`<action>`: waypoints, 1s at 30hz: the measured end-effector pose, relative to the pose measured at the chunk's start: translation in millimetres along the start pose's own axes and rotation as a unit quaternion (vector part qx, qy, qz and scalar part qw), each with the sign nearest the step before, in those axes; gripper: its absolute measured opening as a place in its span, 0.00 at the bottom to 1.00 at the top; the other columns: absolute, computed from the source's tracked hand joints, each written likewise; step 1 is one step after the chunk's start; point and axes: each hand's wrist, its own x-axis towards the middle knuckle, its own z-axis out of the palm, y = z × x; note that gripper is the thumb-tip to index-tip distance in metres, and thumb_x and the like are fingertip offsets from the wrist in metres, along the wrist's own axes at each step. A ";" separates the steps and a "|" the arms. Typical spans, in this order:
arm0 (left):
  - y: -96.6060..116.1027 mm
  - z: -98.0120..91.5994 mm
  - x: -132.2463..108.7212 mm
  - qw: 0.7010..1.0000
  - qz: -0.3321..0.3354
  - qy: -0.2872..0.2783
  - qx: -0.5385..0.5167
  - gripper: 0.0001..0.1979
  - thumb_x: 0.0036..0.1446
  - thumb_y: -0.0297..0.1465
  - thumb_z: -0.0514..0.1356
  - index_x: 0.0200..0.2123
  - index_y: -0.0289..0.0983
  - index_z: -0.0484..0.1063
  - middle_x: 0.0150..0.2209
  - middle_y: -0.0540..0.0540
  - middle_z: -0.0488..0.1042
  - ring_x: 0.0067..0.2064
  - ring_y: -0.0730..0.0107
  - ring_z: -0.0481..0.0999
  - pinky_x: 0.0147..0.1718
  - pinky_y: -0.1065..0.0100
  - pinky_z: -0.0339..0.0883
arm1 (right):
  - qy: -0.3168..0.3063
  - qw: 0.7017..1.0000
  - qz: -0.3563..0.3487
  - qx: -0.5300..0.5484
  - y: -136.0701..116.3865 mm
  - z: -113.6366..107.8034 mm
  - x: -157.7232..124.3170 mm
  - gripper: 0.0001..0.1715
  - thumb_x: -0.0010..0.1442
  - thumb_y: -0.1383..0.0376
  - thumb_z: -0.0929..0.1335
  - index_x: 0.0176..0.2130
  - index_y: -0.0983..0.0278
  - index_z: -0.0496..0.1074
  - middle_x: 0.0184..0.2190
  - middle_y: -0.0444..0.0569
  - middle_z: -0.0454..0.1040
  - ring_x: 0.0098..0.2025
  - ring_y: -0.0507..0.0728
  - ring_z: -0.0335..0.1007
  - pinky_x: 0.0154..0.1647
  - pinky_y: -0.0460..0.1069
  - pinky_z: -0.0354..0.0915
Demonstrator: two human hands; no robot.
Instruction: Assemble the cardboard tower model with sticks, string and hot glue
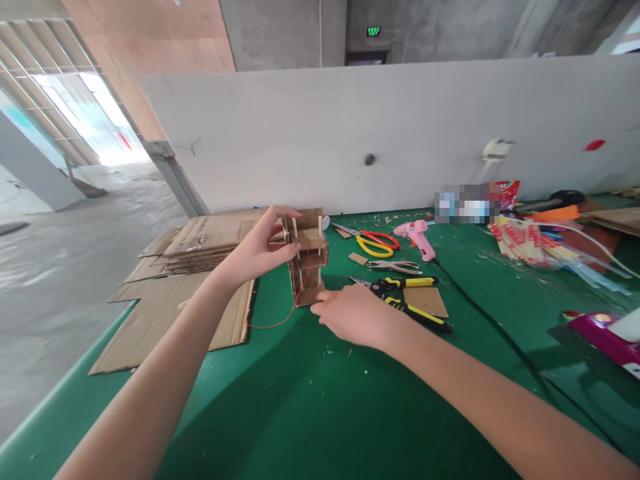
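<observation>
Sign (373,31) reads "EXIT" (in green).

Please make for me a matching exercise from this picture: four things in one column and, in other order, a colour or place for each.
Column one
1. glue gun
2. scissors
3. wire
4. cardboard structure

Column two
A. one handle red, the other yellow
B. touched near its top by the left hand and at its bottom corner by the right hand
C. pink, with a black cord
D. thin and red all along its visible length

Right pairs: 1-C, 2-A, 3-D, 4-B
</observation>
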 end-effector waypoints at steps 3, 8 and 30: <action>0.9 -0.3 -0.6 1.000 -0.004 0.002 -0.005 0.21 0.59 0.33 0.60 0.54 0.42 0.58 0.57 0.41 0.63 0.52 0.64 0.71 0.45 0.65 0.72 | -0.054 0.998 0.037 -0.002 11.3 -27.4 -15.3 0.13 0.66 0.64 0.63 0.40 0.62 0.77 0.39 0.52 0.80 0.38 0.62 0.77 0.34 0.53 0.66; 2.2 -1.6 -0.9 1.000 0.004 -0.001 0.004 0.17 0.59 0.35 0.61 0.49 0.40 0.61 0.58 0.41 0.64 0.53 0.63 0.71 0.46 0.65 0.73 | -0.030 0.992 0.121 0.003 41.1 -42.6 -24.8 0.14 0.65 0.60 0.64 0.44 0.60 0.76 0.42 0.52 0.79 0.41 0.65 0.76 0.31 0.54 0.65; 38.8 -14.7 1.8 0.962 -0.012 -0.098 0.254 0.32 0.55 0.25 0.55 0.63 0.50 0.64 0.59 0.41 0.57 0.48 0.62 0.71 0.50 0.55 0.72 | -0.005 0.974 0.204 0.095 106.2 3.5 -59.0 0.36 0.53 0.51 0.68 0.57 0.64 0.70 0.50 0.59 0.76 0.48 0.68 0.74 0.39 0.56 0.66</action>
